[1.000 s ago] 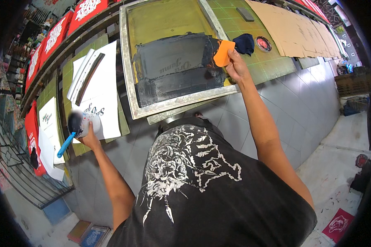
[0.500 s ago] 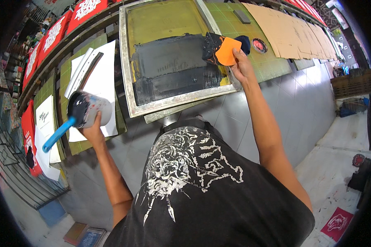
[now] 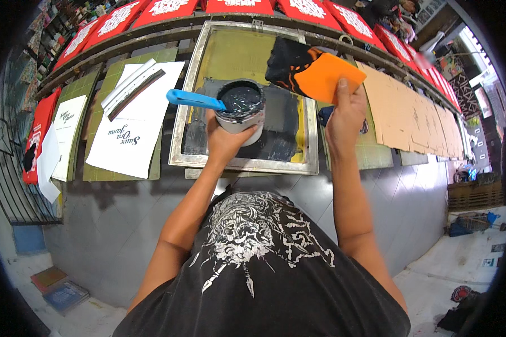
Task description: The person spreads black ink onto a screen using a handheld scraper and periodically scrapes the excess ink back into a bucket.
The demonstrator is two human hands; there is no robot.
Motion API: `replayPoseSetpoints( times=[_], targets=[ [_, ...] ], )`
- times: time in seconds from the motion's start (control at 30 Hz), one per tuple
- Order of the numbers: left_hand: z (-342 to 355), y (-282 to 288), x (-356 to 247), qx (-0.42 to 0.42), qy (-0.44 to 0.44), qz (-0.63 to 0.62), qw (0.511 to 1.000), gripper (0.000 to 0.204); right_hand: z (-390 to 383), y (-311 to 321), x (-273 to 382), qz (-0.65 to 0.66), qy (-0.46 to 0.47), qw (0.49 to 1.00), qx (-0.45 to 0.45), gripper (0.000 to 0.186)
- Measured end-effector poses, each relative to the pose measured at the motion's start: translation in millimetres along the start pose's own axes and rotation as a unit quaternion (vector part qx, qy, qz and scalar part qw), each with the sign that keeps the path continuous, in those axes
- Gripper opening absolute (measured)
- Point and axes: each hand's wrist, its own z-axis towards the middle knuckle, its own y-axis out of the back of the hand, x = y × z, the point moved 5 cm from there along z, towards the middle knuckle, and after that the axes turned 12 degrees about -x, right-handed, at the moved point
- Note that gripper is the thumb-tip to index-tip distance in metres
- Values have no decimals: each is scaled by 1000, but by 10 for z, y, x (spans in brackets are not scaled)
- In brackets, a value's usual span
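My left hand (image 3: 226, 140) is wrapped round a pale tub (image 3: 247, 124) of black ink, held over a framed printing screen (image 3: 177, 135). From the tub's rim a blue handle (image 3: 195, 99) sticks out to the left, its lower end hidden in the ink. My right hand (image 3: 347, 112) pinches an orange scraper (image 3: 334, 73) above the screen's right side. Black ink coats the far left end of that scraper. Dark ink covers the lower part of the screen mesh, while the upper part looks yellow-green.
To the left, a squeegee (image 3: 130, 90) lies on white printed paper (image 3: 123, 146). Brown cardboard (image 3: 402, 112) covers boards to the right. Red printed shirts (image 3: 239, 5) line the far side. A dark blue item (image 3: 324, 115) sits beside the screen, partly behind my right hand.
My left hand has brought the tub rightward from above the white paper to over the screen. The scraper now appears higher and tilted, still in my right hand. The view has turned.
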Motion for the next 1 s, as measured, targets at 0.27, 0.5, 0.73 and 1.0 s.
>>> replayPoseSetpoints(
  times=[0.27,0.5,0.73,1.0],
  targets=[
    [49,-273,-352,-16,48,-57,997,75,-385,-123,274,-203,437,871,97,15],
    [92,-64,-368,-78,19,-57,995,77,-750,-249,399,-273,576,746,191,19],
    [115,314,-439,-91,25,-13,995,80,-780,-322,414,-316,607,691,233,18],
    [200,603,-408,-103,7,-18,995,74,-665,-360,573,-342,609,686,203,23]
  ],
)
